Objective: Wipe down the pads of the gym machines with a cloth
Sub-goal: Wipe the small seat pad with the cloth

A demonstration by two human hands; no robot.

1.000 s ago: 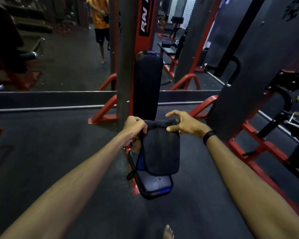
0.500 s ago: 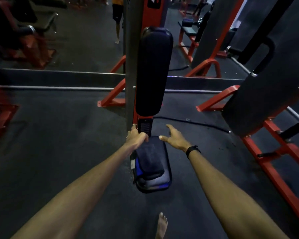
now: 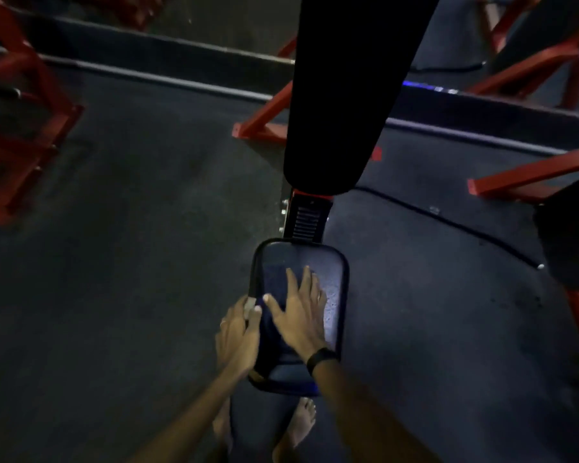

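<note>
One back pad [image 3: 345, 95] is standing tall and black at twelve o'clock, and one seat pad [image 3: 330, 262] is lying below it at the centre of the view, the two joined by one ribbed bracket [image 3: 306, 218]. One dark cloth [image 3: 274, 315] is lying flat on the near left part of the seat pad, hard to separate from the vinyl in this dim light. Two hands are working it: the right hand [image 3: 300, 315], wearing one black wristband [image 3: 321, 357], is pressing down on the cloth with its fingers [image 3: 306, 282] spread apart and straight, pointing toward twelve o'clock; the left hand [image 3: 239, 332] is sitting at the pad's nine o'clock edge, its fingers bent and seemingly pinching a pale tag at the cloth's corner. To wipe well, I judge the flat palm should be keeping even pressure while sweeping in overlapping strokes from the near end toward the bracket, then covering the three o'clock side, which is looking bare and speckled. The pinching hand is best anchoring the corner so the cloth is not bunching. Two bare feet [image 3: 303, 422] are showing at six o'clock on the floor [image 3: 114, 262].
</note>
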